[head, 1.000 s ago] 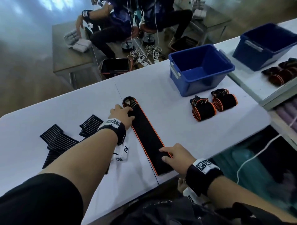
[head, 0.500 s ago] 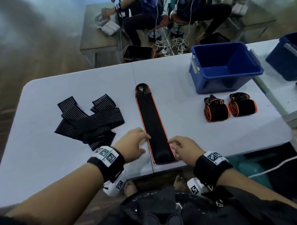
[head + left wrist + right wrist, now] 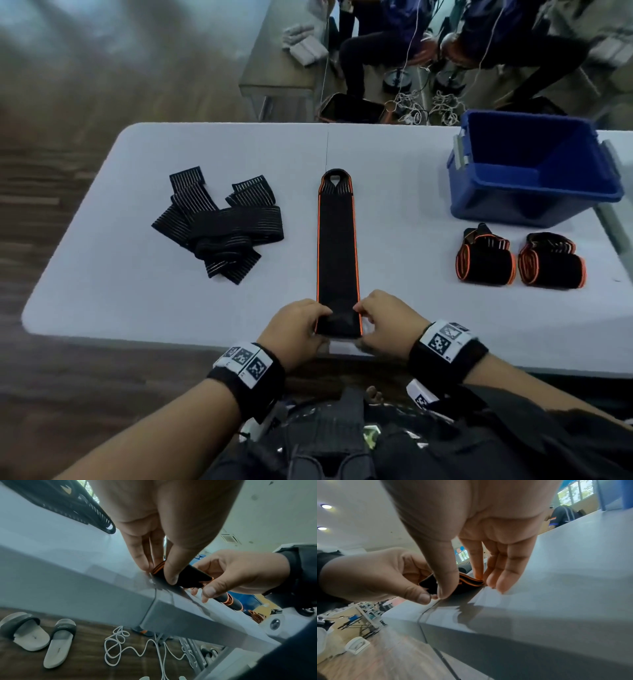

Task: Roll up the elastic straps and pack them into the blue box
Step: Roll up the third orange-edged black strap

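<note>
A long black strap with orange edges [image 3: 337, 246] lies flat on the white table [image 3: 404, 192], its loop end pointing away from me. My left hand [image 3: 298, 325] pinches the near left corner of the strap [image 3: 159, 569] between thumb and fingers. My right hand [image 3: 387, 322] pinches the near right corner of the same strap [image 3: 467, 581]. The near end is lifted and folded over slightly. Two rolled orange-edged straps [image 3: 484, 262] [image 3: 551, 263] lie at the right. The blue box [image 3: 534, 171] stands behind them, with nothing visible inside.
A loose pile of black striped straps [image 3: 219, 226] lies at the left of the table. The table's near edge [image 3: 171, 339] runs just under my wrists. People sit at another table [image 3: 274, 72] beyond. Slippers [image 3: 60, 642] and a white cord [image 3: 123, 649] lie on the floor.
My left hand came back from the strap's far end to its near left corner. Both hands now pinch the near end, which has begun to fold over. My view has swung left.
</note>
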